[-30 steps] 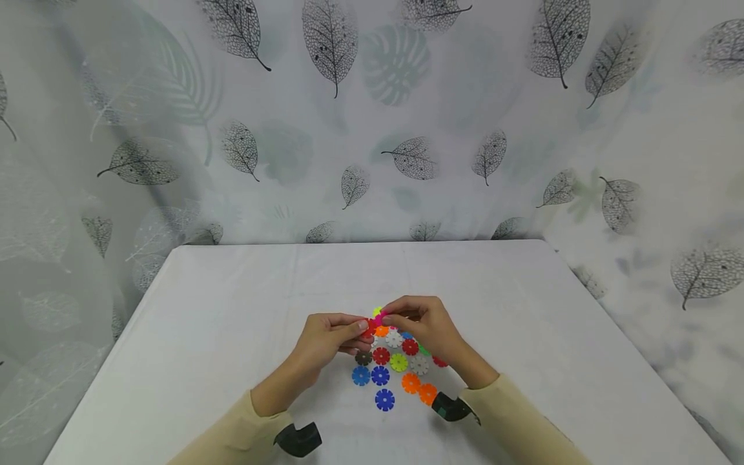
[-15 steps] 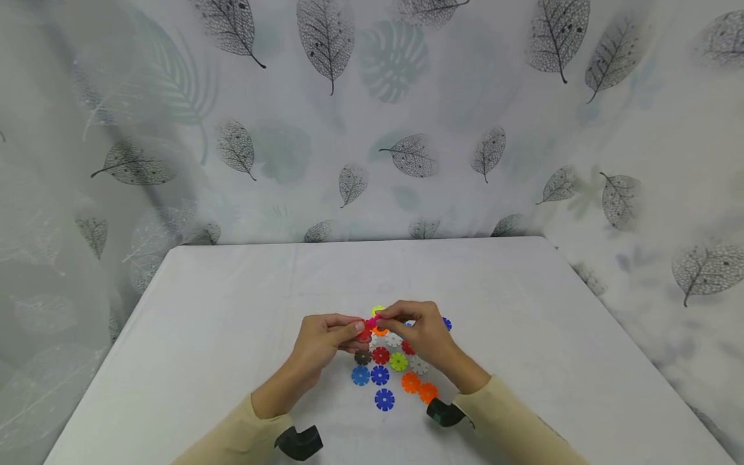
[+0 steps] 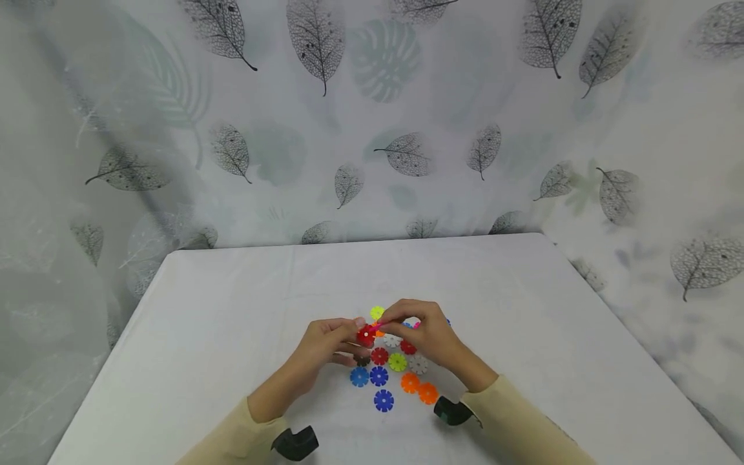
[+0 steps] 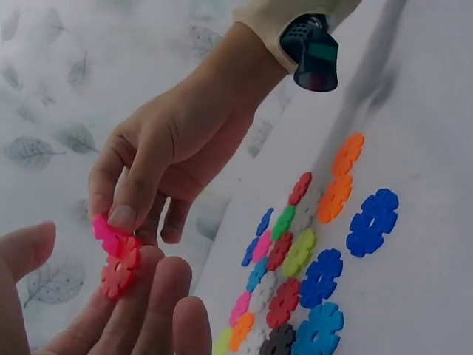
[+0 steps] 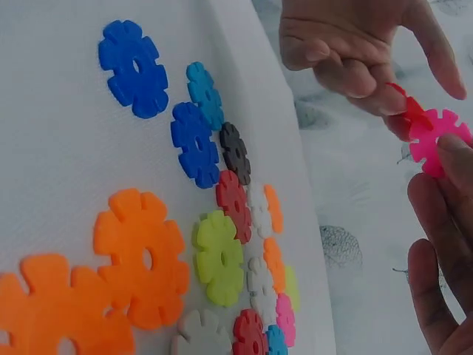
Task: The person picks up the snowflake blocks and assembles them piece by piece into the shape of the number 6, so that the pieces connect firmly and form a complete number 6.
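Note:
My right hand [image 3: 429,330] pinches a pink snowflake building disc [image 5: 436,139] between thumb and index finger. Its edge meets a red snowflake disc [image 3: 366,335], the two set at an angle to each other. That red disc lies against the fingers of my left hand [image 3: 327,343], whose thumb is lifted away from it, as both wrist views show. Both hands are raised above the far part of a group of loose discs. Among these, a dark blue disc [image 3: 383,400] lies nearest to me, and two orange discs [image 3: 410,383] lie side by side.
Several more discs, such as a yellow-green disc [image 3: 398,361] and a light blue disc [image 3: 359,376], lie flat on the white table [image 3: 232,290]. Behind stands a leaf-patterned curtain [image 3: 279,194]. Dark wrist devices [image 3: 296,444] sit at both sleeves.
The left thumb has lifted off the red disc, which now shows its face. The right hand still pinches the pink disc, which has moved slightly left and down with it.

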Motion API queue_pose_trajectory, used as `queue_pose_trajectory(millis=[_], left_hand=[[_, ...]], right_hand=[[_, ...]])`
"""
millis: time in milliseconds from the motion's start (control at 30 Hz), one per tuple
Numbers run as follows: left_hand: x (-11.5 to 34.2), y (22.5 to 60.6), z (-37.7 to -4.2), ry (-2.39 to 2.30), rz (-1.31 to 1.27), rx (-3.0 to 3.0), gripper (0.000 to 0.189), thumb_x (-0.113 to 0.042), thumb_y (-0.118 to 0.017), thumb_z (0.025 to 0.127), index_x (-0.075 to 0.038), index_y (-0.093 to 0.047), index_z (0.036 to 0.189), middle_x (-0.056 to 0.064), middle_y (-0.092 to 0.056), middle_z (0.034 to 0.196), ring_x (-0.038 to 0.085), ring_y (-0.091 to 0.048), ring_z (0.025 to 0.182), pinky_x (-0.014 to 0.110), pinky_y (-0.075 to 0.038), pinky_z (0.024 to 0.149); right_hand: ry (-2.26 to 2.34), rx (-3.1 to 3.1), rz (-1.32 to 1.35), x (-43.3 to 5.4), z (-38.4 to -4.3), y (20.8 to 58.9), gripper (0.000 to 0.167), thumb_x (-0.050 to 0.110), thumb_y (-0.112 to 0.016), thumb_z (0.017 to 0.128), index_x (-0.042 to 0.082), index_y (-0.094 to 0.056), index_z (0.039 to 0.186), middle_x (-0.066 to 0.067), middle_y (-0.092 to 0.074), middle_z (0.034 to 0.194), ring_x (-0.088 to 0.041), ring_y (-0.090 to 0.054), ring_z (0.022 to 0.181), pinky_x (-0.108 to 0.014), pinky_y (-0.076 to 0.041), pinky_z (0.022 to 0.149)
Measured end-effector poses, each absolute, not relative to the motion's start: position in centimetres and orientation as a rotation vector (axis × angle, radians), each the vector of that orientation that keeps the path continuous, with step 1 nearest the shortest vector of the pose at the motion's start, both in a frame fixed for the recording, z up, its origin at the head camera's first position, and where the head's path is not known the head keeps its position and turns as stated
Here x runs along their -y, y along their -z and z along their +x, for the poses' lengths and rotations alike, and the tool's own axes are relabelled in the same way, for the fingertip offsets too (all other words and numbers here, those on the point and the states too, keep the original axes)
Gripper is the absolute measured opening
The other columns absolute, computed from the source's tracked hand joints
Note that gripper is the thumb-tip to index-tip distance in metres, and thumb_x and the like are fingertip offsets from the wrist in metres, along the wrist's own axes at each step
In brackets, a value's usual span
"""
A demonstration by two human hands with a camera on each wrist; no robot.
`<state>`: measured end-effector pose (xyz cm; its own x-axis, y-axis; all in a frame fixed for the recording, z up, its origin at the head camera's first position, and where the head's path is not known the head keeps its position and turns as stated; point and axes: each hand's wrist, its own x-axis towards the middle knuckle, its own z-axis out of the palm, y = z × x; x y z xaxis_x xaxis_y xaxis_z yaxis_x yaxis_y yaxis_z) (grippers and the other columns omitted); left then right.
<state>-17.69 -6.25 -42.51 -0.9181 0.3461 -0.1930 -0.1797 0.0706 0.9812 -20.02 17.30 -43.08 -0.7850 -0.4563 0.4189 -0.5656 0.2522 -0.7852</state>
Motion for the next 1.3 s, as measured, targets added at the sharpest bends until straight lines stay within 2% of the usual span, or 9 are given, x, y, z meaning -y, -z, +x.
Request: queue_pose_trajectory(millis=[100, 300, 500, 633, 833, 933, 1033, 1167, 1300], left_hand=[[6.4, 42.4, -17.9, -1.824, 0.206, -1.97, 0.052, -0.046, -0.067, 0.097, 0.001, -0.071, 0.119, 0.01, -0.074, 0.102, 0.028, -0.07, 0.093, 0.039, -0.06, 0.078], [6.6, 42.8, -17.9, -1.738, 0.263, -1.912, 0.047, -0.041, -0.072, 0.094, 0.002, -0.075, 0.114, 0.006, -0.071, 0.099, 0.021, -0.062, 0.088, 0.037, -0.06, 0.075], [6.8, 43.1, -17.9, -1.759, 0.236, -1.916, 0.05, -0.039, -0.074, 0.094, 0.004, -0.072, 0.119, 0.014, -0.072, 0.106, 0.02, -0.066, 0.093, 0.037, -0.059, 0.082], [6.9, 43.4, -18.1, -1.815, 0.168, -1.93, 0.055, -0.039, -0.075, 0.092, 0.004, -0.068, 0.126, 0.02, -0.07, 0.118, 0.025, -0.069, 0.101, 0.037, -0.058, 0.087], [7.3, 43.4, -18.2, -1.904, 0.068, -1.895, 0.057, -0.036, -0.074, 0.093, 0.003, -0.063, 0.134, 0.02, -0.066, 0.127, 0.025, -0.069, 0.103, 0.037, -0.057, 0.09], [7.6, 43.5, -18.3, -1.938, 0.065, -1.838, 0.058, -0.032, -0.075, 0.093, 0.005, -0.06, 0.136, 0.021, -0.064, 0.129, 0.027, -0.069, 0.104, 0.037, -0.057, 0.09], [7.8, 43.6, -18.4, -1.964, 0.066, -1.795, 0.058, -0.029, -0.076, 0.093, 0.006, -0.059, 0.137, 0.022, -0.064, 0.129, 0.027, -0.069, 0.104, 0.038, -0.057, 0.089], [7.9, 43.7, -18.4, -1.983, 0.042, -1.781, 0.056, -0.027, -0.078, 0.092, 0.004, -0.06, 0.136, 0.022, -0.064, 0.129, 0.025, -0.07, 0.102, 0.038, -0.058, 0.087], [7.9, 43.6, -18.4, -2.003, 0.012, -1.778, 0.057, -0.027, -0.079, 0.091, 0.003, -0.061, 0.136, 0.021, -0.064, 0.131, 0.025, -0.069, 0.104, 0.039, -0.059, 0.085]], right_hand=[[-1.624, 2.375, 1.054, -17.2, -20.0, 43.0, 0.013, 0.004, -0.077, 0.089, 0.01, -0.08, 0.1, 0.004, -0.072, 0.097, -0.016, -0.067, 0.094, -0.037, -0.059, 0.079], [-1.638, 2.333, 1.209, -16.9, -19.7, 42.9, 0.016, -0.001, -0.078, 0.086, 0.007, -0.081, 0.1, -0.001, -0.07, 0.095, -0.018, -0.066, 0.091, -0.035, -0.059, 0.079], [-1.612, 2.351, 1.194, -17.8, -19.9, 42.6, 0.026, 0.002, -0.074, 0.092, 0.009, -0.075, 0.117, -0.003, -0.072, 0.107, -0.018, -0.068, 0.096, -0.038, -0.059, 0.082], [-1.622, 2.267, 1.01, -19.4, -20.5, 41.7, 0.033, -0.004, -0.069, 0.093, 0.005, -0.07, 0.125, -0.012, -0.069, 0.117, -0.025, -0.068, 0.103, -0.037, -0.058, 0.088], [-1.618, 2.159, 0.672, -22.0, -21.7, 40.5, 0.036, -0.004, -0.064, 0.097, -0.001, -0.062, 0.133, -0.019, -0.064, 0.126, -0.026, -0.068, 0.105, -0.025, -0.055, 0.089], [-1.647, 2.166, 0.482, -23.2, -22.2, 40.3, 0.04, 0.003, -0.064, 0.099, 0.001, -0.058, 0.139, -0.02, -0.062, 0.13, -0.019, -0.067, 0.104, -0.022, -0.055, 0.085], [-1.672, 2.24, 0.292, -24.2, -22.4, 40.4, 0.046, 0.016, -0.065, 0.101, 0.008, -0.054, 0.145, -0.016, -0.059, 0.133, -0.016, -0.065, 0.104, -0.022, -0.057, 0.079], [-1.676, 2.394, 0.129, -25.1, -22.7, 40.7, 0.054, 0.029, -0.065, 0.101, 0.013, -0.047, 0.15, -0.015, -0.054, 0.137, -0.026, -0.063, 0.108, -0.025, -0.058, 0.074], [-1.604, 2.593, 0.016, -25.9, -23.0, 41.5, 0.06, 0.034, -0.065, 0.101, 0.011, -0.044, 0.152, -0.019, -0.051, 0.139, -0.037, -0.062, 0.112, -0.027, -0.059, 0.073]])
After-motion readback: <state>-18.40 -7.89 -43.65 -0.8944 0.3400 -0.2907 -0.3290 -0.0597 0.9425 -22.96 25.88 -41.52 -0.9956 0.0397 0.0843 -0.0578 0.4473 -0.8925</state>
